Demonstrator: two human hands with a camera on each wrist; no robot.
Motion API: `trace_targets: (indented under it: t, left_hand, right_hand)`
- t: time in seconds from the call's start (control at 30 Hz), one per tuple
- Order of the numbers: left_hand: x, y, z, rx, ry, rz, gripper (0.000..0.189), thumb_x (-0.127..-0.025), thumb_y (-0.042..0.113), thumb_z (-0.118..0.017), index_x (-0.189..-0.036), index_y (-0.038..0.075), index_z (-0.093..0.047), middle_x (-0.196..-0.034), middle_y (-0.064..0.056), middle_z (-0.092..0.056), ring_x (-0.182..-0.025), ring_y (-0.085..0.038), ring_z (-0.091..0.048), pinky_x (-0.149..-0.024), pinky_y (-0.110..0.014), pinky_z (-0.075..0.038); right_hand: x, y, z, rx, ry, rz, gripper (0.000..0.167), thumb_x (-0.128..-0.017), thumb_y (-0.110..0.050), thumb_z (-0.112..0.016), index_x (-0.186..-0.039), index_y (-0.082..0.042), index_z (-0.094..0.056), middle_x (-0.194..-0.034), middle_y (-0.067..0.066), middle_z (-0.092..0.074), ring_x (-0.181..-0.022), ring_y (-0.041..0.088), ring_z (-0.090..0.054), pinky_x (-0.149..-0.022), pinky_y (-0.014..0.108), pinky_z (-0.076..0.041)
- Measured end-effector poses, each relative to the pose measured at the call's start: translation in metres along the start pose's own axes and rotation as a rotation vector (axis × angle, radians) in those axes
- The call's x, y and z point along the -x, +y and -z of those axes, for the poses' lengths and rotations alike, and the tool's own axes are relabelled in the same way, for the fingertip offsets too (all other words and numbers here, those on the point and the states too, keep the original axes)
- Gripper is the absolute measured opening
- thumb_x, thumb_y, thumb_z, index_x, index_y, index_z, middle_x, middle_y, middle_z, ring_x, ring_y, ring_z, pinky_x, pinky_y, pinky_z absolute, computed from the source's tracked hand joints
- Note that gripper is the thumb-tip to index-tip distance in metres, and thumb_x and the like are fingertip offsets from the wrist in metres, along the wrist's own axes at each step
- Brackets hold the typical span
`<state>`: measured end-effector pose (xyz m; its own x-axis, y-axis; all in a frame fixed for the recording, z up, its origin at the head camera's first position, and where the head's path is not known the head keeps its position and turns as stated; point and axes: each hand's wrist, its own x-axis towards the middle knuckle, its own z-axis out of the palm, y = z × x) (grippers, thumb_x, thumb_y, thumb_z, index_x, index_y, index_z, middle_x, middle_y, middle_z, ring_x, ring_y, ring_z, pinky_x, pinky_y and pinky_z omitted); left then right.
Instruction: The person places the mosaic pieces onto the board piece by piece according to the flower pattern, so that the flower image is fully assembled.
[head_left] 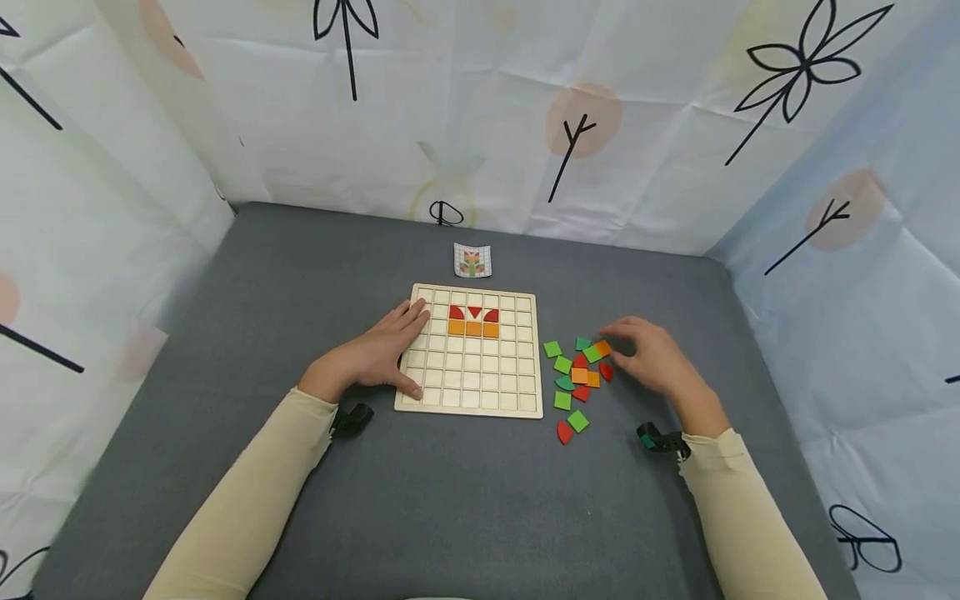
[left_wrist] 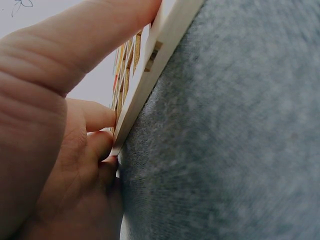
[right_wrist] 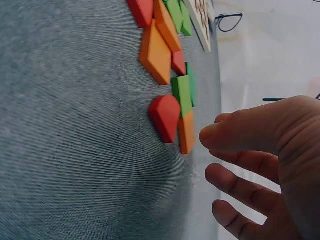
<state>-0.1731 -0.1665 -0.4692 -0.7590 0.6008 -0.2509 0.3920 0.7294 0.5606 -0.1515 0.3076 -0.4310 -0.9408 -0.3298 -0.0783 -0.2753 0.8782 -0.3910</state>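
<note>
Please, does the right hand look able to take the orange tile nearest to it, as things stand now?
Probably yes: the right hand is close beside that orange tile, its fingers look empty, and nothing seems to lie on top.

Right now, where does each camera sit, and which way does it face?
Head: on the person's head, facing forward and down at the board and loose tiles; left hand, right hand and sleeves show.
Left wrist: on that wrist, facing along the board's edge; left thumb and fingers show.
Right wrist: on that wrist, facing the loose tiles; right thumb and fingers show.
Head and right wrist share loose tiles and board.
</note>
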Motion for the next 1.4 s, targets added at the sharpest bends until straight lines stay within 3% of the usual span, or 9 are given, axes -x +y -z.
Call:
trace_targets:
  t: [0.33,0.9,1.4]
  left_hand:
    - [0.0,-0.002,-0.001,0.001,0.007,-0.011,0.145,-0.074,0.053,-0.1,-0.173,-0.001,-0.009,-0.181,-0.016,0.004,-0.165,-0.038,0.009,-0.13,-0.058,-0.007]
    - [0.001,0.0,-0.003,0.008,0.014,-0.012,0.145,-0.073,0.053,-0.1,-0.173,-0.001,-0.01,-0.181,-0.017,0.003,-0.165,-0.038,0.007,-0.13,-0.059,-0.008]
    - [0.001,-0.002,-0.001,-0.002,0.01,-0.011,0.144,-0.075,0.053,-0.1,-0.173,0.0,-0.009,-0.181,-0.016,0.004,-0.165,-0.038,0.008,-0.13,-0.059,-0.008]
  right_hand:
    - [0.001,0.003,-0.008,-0.026,-0.026,-0.028,0.041,-0.101,0.0,-0.071,-0.142,-0.006,-0.072,-0.145,0.019,-0.063,-0.134,0.045,-0.055,-0.11,0.067,-0.043]
    - [0.002,0.002,-0.013,-0.007,0.008,-0.043,0.031,-0.099,-0.002,-0.076,-0.13,0.0,-0.076,-0.134,0.02,-0.067,-0.123,0.043,-0.061,-0.107,0.064,-0.046]
    - [0.006,0.005,-0.013,-0.019,0.038,-0.048,0.027,-0.099,-0.003,-0.078,-0.125,0.001,-0.077,-0.121,0.019,-0.07,-0.109,0.039,-0.062,-0.098,0.061,-0.05]
